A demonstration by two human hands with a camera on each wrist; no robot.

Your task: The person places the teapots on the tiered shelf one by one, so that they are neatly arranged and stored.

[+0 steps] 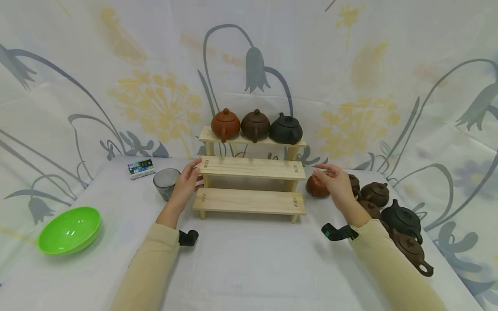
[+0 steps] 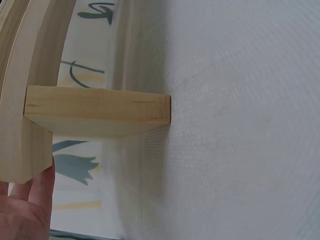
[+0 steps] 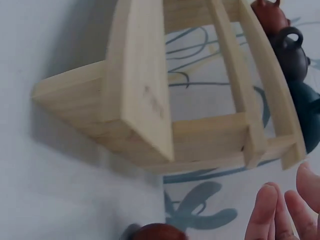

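Observation:
A three-step wooden stand is set between my two hands. Three teapots line its top step: a reddish-brown one, a dark brown one and a black one. My left hand is at the left end of the middle step; in the left wrist view its fingers rest against the board's end. To the right of the stand, my right hand hovers with loosely bent fingers and nothing in them. Below it, partly hidden, is another reddish-brown teapot.
Several brown teapots and a black teapot cluster along the table's right side, partly behind my right forearm. Left of the stand are a grey glass cup, a small patterned box and a bright green bowl. A patterned cloth hangs behind.

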